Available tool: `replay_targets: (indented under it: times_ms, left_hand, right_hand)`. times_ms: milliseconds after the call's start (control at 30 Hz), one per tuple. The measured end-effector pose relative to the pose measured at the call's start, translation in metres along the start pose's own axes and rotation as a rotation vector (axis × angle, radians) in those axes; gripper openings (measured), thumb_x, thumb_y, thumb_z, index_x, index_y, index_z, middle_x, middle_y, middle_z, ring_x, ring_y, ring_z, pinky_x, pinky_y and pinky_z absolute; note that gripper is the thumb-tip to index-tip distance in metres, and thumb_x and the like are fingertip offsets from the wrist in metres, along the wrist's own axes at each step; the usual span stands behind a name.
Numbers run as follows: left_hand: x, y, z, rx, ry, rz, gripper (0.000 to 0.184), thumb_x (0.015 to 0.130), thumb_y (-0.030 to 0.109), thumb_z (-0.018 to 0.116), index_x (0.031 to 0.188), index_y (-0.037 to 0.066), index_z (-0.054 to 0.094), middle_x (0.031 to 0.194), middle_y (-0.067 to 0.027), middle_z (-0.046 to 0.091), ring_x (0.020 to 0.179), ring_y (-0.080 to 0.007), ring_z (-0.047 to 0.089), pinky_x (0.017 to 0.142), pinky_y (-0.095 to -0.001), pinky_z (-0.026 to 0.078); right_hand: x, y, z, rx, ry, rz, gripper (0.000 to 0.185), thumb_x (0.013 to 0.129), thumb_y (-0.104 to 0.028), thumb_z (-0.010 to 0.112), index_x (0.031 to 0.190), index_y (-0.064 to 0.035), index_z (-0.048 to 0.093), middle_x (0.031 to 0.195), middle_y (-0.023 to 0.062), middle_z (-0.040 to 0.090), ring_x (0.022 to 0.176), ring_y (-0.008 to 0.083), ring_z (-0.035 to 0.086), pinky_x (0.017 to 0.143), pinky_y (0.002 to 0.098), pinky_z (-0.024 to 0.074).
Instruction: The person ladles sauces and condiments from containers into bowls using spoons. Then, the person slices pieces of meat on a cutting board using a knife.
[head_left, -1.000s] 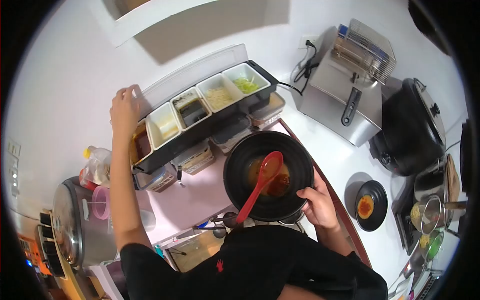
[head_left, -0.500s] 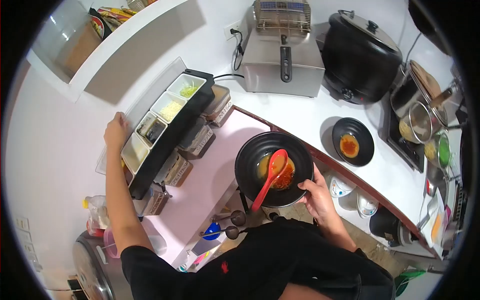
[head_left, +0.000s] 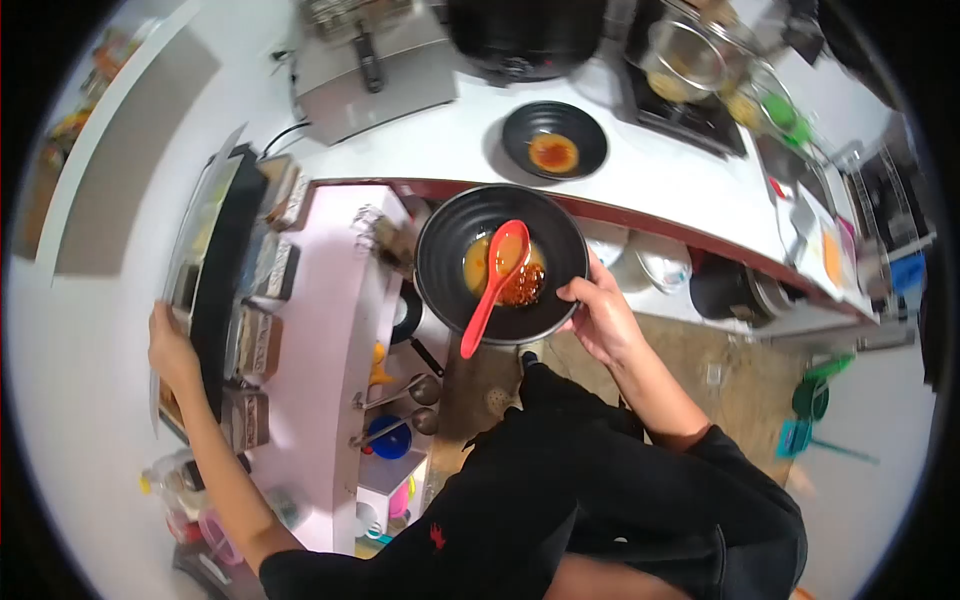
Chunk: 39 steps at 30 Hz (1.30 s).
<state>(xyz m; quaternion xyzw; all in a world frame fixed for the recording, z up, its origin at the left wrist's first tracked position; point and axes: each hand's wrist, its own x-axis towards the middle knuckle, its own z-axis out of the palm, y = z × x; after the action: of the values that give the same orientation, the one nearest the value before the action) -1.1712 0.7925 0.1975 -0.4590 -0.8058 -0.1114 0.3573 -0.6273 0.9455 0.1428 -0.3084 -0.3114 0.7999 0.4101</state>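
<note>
Since the earlier frame, the view and the held black bowl have swung toward the white worktop. Right hand: grip closed on this bowl's rim, before the worktop edge. Inside: one red spoon, yellowish-brown liquid. Left hand: at the condiment caddy; fingertips hidden, grip cannot be told. Second bowl, sauce inside: on the white worktop. Labelled containers: four visible, beside the caddy. Ladles: two, beside the pink worktop.
</note>
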Motion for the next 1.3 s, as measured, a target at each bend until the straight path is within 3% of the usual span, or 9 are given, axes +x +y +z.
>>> replay_targets:
  times_ms: [67,167,300,500,700,833,1100,1200,1300]
  left_hand:
    - [-0.007,0.021,-0.010,-0.032,-0.076,-0.038,0.021,0.098,0.019,0.053,0.110,0.005,0.062,0.104,-0.0164,0.068,0.094,-0.0375,0.064,0.079,-0.0434,0.051]
    - [-0.012,0.040,-0.015,-0.099,-0.154,-0.075,0.022,0.095,0.021,0.060,0.105,0.002,0.066,0.101,-0.0187,0.068,0.093,-0.0382,0.065,0.080,-0.0432,0.051]
    - [-0.005,0.066,-0.006,-0.094,-0.084,-0.128,0.039,0.097,0.030,0.055,0.115,-0.003,0.064,0.113,-0.0217,0.066,0.104,-0.0377,0.063,0.090,-0.0415,0.049]
    - [-0.010,0.311,-0.027,-0.586,0.010,-0.112,0.030,0.096,0.018,0.057,0.118,-0.001,0.064,0.117,-0.0181,0.066,0.107,-0.0312,0.063,0.093,-0.0378,0.047]
    - [0.013,0.525,0.037,-0.973,-0.373,-0.324,0.054,0.094,0.023,0.058,0.141,0.000,0.042,0.130,-0.0228,0.056,0.112,-0.0279,0.059,0.098,-0.0367,0.043]
    - [0.015,0.531,0.163,-1.121,-0.393,-0.412,0.045,0.092,0.009,0.052,0.136,-0.003,0.049,0.131,-0.0219,0.057,0.115,-0.0276,0.059,0.100,-0.0347,0.042]
    - [-0.011,0.588,0.097,-1.131,-0.391,-0.440,0.044,0.089,-0.003,0.045,0.131,-0.003,0.054,0.128,-0.0193,0.060,0.115,-0.0251,0.059,0.100,-0.0331,0.043]
    - [-0.018,0.584,0.118,-1.106,-0.388,-0.352,0.044,0.089,-0.001,0.045,0.132,0.000,0.055,0.131,-0.0191,0.057,0.116,-0.0277,0.057,0.100,-0.0366,0.043]
    - [-0.013,0.594,0.105,-1.258,-0.395,-0.528,0.045,0.093,0.007,0.048,0.138,0.004,0.048,0.133,-0.0176,0.053,0.120,-0.0280,0.052,0.103,-0.0391,0.040]
  right_hand:
    - [-0.006,-0.012,-0.021,-0.014,0.045,-0.039,0.062,0.081,0.005,0.045,0.141,-0.0076,0.036,0.109,0.0091,0.057,0.079,0.0158,0.065,0.058,0.0385,0.0637]
    - [-0.015,-0.035,-0.045,0.053,0.214,-0.140,0.058,0.078,0.005,0.047,0.135,-0.0055,0.043,0.093,0.0048,0.061,0.065,0.0116,0.062,0.047,0.0278,0.0557]
    - [-0.013,-0.074,-0.106,0.028,0.323,-0.297,0.059,0.077,0.006,0.044,0.135,-0.0047,0.043,0.101,0.0081,0.061,0.070,0.0156,0.066,0.050,0.0308,0.0607]
    - [0.027,-0.127,-0.235,-0.082,0.299,-0.315,0.067,0.078,0.006,0.044,0.143,-0.0103,0.038,0.111,0.0101,0.058,0.082,0.0193,0.066,0.057,0.0375,0.0632]
    - [0.064,-0.162,-0.290,0.025,0.165,-0.227,0.065,0.079,0.006,0.045,0.142,-0.0083,0.036,0.111,0.0136,0.057,0.081,0.0222,0.068,0.060,0.0385,0.0645]
    - [0.083,-0.167,-0.311,0.036,0.138,-0.196,0.066,0.079,0.005,0.046,0.143,-0.0084,0.035,0.116,0.0143,0.057,0.086,0.0257,0.068,0.061,0.0381,0.0648]
    - [0.090,-0.177,-0.317,0.013,0.105,-0.162,0.069,0.078,0.004,0.046,0.145,-0.0061,0.030,0.126,0.0169,0.051,0.089,0.0244,0.067,0.059,0.0358,0.0638]
    - [0.096,-0.162,-0.320,-0.018,0.317,-0.110,0.079,0.080,0.001,0.049,0.152,-0.0089,0.019,0.130,0.0143,0.050,0.071,0.0168,0.057,0.053,0.0323,0.0607]
    - [0.078,-0.177,-0.318,-0.119,0.237,-0.132,0.073,0.089,-0.010,0.059,0.152,-0.0093,0.021,0.132,0.0161,0.048,0.089,0.0171,0.065,0.055,0.0326,0.0602]
